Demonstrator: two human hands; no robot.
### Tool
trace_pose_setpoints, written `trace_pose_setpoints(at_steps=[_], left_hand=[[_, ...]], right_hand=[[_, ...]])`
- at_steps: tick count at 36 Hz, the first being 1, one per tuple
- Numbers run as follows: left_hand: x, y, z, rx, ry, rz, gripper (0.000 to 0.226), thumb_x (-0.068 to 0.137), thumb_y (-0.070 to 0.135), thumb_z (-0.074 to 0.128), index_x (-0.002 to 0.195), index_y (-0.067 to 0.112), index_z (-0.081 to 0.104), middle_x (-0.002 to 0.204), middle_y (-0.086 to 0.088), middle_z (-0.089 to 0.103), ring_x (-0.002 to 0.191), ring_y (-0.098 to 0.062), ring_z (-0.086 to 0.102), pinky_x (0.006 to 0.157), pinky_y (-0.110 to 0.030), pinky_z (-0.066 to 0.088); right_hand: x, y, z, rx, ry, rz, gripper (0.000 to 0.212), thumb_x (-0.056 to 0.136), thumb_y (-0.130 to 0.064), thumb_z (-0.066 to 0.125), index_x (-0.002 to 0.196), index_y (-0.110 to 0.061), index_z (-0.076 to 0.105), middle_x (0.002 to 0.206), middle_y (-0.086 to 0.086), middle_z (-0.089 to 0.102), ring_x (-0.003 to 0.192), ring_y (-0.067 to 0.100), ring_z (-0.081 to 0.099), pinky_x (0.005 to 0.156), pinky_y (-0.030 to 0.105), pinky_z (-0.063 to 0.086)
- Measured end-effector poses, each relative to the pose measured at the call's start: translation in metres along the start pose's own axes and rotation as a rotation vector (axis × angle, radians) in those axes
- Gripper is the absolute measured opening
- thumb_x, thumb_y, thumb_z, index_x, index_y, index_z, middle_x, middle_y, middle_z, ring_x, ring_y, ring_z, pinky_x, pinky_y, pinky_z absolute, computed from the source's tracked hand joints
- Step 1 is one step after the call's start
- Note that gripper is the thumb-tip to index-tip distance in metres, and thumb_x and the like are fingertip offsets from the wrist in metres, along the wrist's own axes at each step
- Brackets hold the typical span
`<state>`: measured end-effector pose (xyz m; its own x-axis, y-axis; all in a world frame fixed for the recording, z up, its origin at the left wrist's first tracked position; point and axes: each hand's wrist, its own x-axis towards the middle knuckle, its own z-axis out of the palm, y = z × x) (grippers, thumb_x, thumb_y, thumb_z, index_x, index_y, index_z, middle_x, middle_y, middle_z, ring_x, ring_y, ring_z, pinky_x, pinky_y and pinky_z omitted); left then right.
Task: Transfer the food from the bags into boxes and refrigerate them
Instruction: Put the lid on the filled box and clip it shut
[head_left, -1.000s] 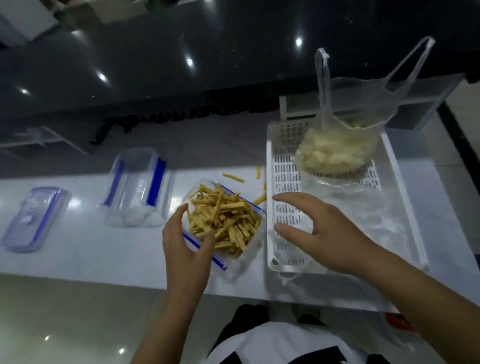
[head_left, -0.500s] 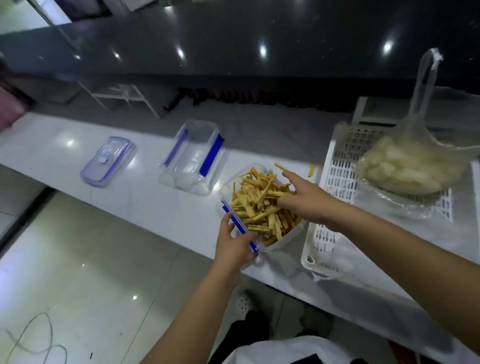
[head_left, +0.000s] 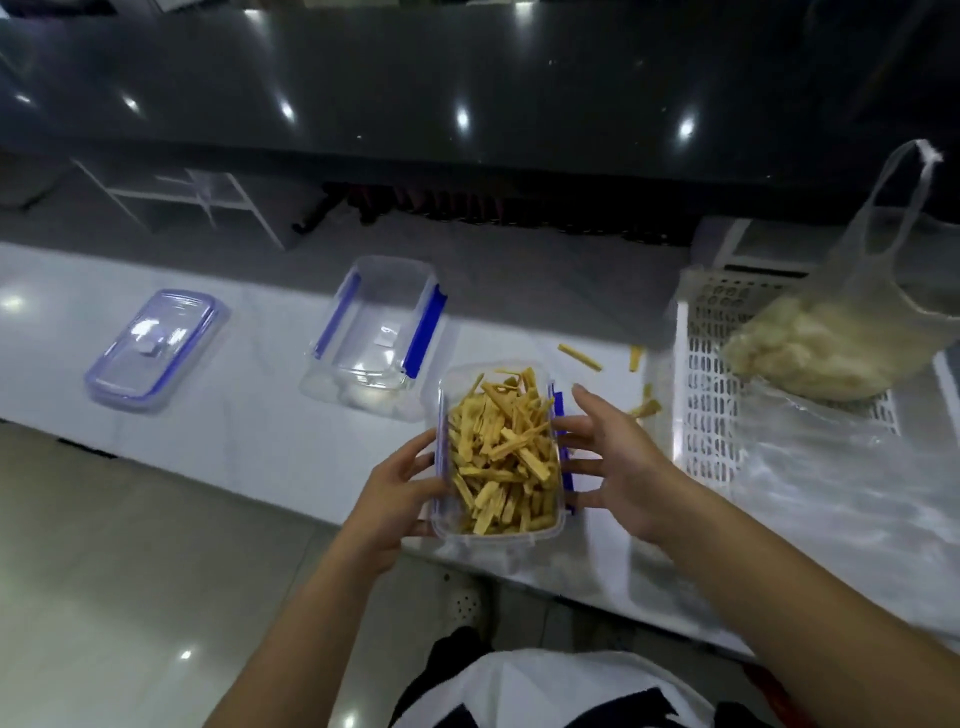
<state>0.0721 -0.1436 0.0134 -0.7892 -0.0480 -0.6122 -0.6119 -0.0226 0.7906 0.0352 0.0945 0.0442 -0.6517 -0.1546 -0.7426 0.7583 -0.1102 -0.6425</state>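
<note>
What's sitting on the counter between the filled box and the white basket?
In the head view, a few loose food sticks lie on the counter between the filled box and the white basket; the right hand also reaches in there.

A long glossy white counter (head_left: 249, 415) crosses from nine to four o'clock. Beyond it, at twelve, a dark polished wall (head_left: 467, 78) mirrors ceiling lights. Pale shiny floor tiles (head_left: 130, 571) fill seven o'clock.

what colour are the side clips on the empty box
Blue, seen in the head view: both side clips on the clear empty box are blue.
</note>
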Motion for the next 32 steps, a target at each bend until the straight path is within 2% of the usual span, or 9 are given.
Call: trace_pose_setpoints(at_steps=[5, 8, 12, 14, 19, 24, 27, 29, 32], left_hand=[[0.017, 0.013, -0.024, -0.009, -0.095, 0.027, 0.063, 0.084, -0.006, 0.065, 0.12, 0.046, 0.065, 0.121, 0.002, 0.072, 0.099, -0.027, 0.074, 0.067, -0.044, 0.061], [0.019, 0.013, -0.033, 0.042, -0.183, 0.03, 0.06, 0.085, -0.001, 0.067, 0.122, 0.046, 0.066, 0.118, 0.004, 0.073, 0.094, -0.026, 0.075, 0.064, -0.045, 0.061], [0.028, 0.019, -0.051, 0.034, -0.246, -0.008, 0.063, 0.082, -0.001, 0.068, 0.127, 0.043, 0.064, 0.121, 0.002, 0.072, 0.097, -0.028, 0.074, 0.065, -0.046, 0.061], [0.036, 0.026, -0.054, 0.046, -0.239, 0.002, 0.067, 0.083, -0.008, 0.064, 0.133, 0.036, 0.061, 0.127, 0.0, 0.068, 0.098, -0.03, 0.073, 0.065, -0.047, 0.061], [0.037, 0.026, -0.062, 0.092, -0.309, 0.015, 0.062, 0.086, -0.003, 0.069, 0.133, 0.036, 0.062, 0.119, 0.002, 0.072, 0.087, -0.024, 0.076, 0.06, -0.042, 0.06], [0.044, 0.021, -0.078, 0.095, -0.285, 0.038, 0.066, 0.083, -0.01, 0.064, 0.13, 0.037, 0.063, 0.118, 0.002, 0.071, 0.083, -0.023, 0.077, 0.06, -0.045, 0.061], [0.046, 0.023, -0.078, 0.126, -0.271, 0.075, 0.069, 0.085, -0.01, 0.062, 0.135, 0.038, 0.059, 0.121, 0.005, 0.066, 0.08, -0.016, 0.076, 0.055, -0.038, 0.059], [0.046, 0.021, -0.084, 0.162, -0.285, 0.091, 0.069, 0.087, -0.007, 0.063, 0.138, 0.039, 0.057, 0.124, 0.005, 0.065, 0.084, -0.019, 0.076, 0.056, -0.039, 0.06], [0.046, 0.017, -0.094, 0.173, -0.295, 0.084, 0.067, 0.087, -0.007, 0.063, 0.136, 0.039, 0.059, 0.125, 0.006, 0.065, 0.087, -0.021, 0.076, 0.057, -0.04, 0.06]], right_hand=[[0.002, -0.011, 0.029, 0.056, 0.105, -0.043, 0.048, 0.093, -0.063, 0.047, 0.105, -0.02, 0.066, 0.106, 0.003, 0.067, 0.093, 0.023, 0.064, 0.071, 0.038, 0.049], [0.002, -0.004, 0.038, 0.012, 0.166, -0.038, 0.053, 0.091, -0.066, 0.049, 0.103, -0.019, 0.069, 0.099, 0.0, 0.068, 0.088, 0.021, 0.063, 0.068, 0.035, 0.046], [-0.002, 0.005, 0.042, 0.085, 0.203, -0.013, 0.062, 0.087, -0.067, 0.055, 0.115, -0.013, 0.07, 0.118, 0.006, 0.067, 0.103, 0.029, 0.064, 0.08, 0.042, 0.054], [-0.002, -0.001, 0.049, 0.132, 0.192, -0.012, 0.061, 0.091, -0.063, 0.051, 0.113, -0.009, 0.07, 0.123, 0.009, 0.065, 0.109, 0.031, 0.062, 0.086, 0.044, 0.051], [-0.005, 0.019, 0.078, 0.034, 0.297, -0.125, 0.044, 0.092, -0.063, 0.051, 0.086, -0.029, 0.078, 0.098, -0.014, 0.074, 0.095, 0.016, 0.062, 0.075, 0.034, 0.046], [-0.009, 0.028, 0.085, 0.185, 0.297, -0.095, 0.054, 0.092, -0.059, 0.054, 0.115, -0.014, 0.07, 0.116, 0.001, 0.066, 0.106, 0.025, 0.062, 0.087, 0.041, 0.051], [-0.005, 0.033, 0.099, 0.136, 0.302, -0.15, 0.041, 0.096, -0.054, 0.051, 0.103, -0.02, 0.073, 0.095, -0.008, 0.073, 0.084, 0.014, 0.068, 0.073, 0.029, 0.049], [-0.006, 0.044, 0.106, 0.079, 0.311, -0.192, 0.034, 0.095, -0.052, 0.053, 0.091, -0.027, 0.075, 0.084, -0.015, 0.076, 0.079, 0.008, 0.071, 0.069, 0.026, 0.05], [-0.01, 0.062, 0.098, 0.074, 0.318, -0.224, 0.024, 0.093, -0.047, 0.06, 0.097, -0.03, 0.076, 0.104, -0.009, 0.075, 0.096, 0.018, 0.069, 0.075, 0.031, 0.054]])
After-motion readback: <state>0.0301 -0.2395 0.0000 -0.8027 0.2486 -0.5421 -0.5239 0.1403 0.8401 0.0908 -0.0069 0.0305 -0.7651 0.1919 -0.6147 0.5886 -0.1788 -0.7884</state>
